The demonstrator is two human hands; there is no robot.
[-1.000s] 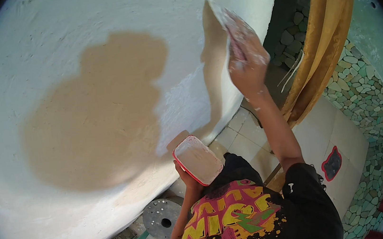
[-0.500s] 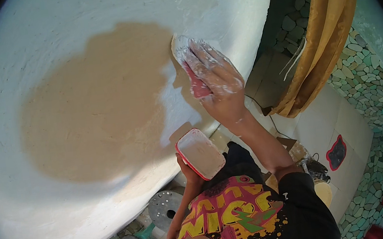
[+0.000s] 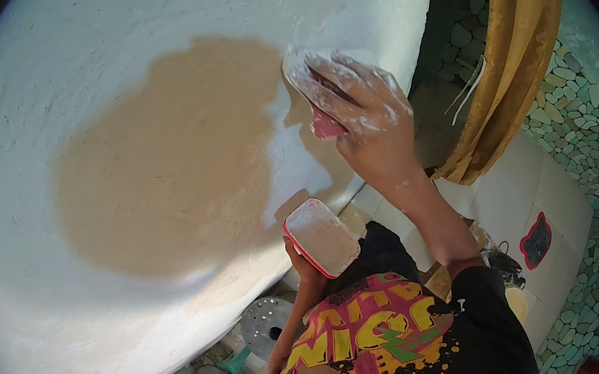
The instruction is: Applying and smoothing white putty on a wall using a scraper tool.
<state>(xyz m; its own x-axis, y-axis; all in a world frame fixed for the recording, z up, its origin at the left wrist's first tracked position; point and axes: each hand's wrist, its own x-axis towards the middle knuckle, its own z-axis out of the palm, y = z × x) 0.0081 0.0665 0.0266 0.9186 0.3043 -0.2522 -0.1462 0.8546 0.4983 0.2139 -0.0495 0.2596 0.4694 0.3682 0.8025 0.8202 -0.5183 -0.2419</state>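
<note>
My right hand, its fingers coated in white paste, grips a pink sponge-like pad. The far end of the pad is smeared white, and it is at the pale plastered wall; whether it touches cannot be told. Lower down and closer to my body, my left hand is wrapped round the left side of a red-rimmed rectangular tub. Whitish paste lines the inside of the tub, which is tilted toward the wall. Most of the left fingers are hidden under the tub.
A large brownish shadow lies across the wall. On the right hangs a golden-brown curtain. A red-edged dark mat lies on the tiled floor, beside green stone paving. A grey perforated disc stands below the wall.
My right hand and the pad have shifted a little to the right along the wall, with the fingers more bent. The left hand keeps the tub in nearly the same place.
</note>
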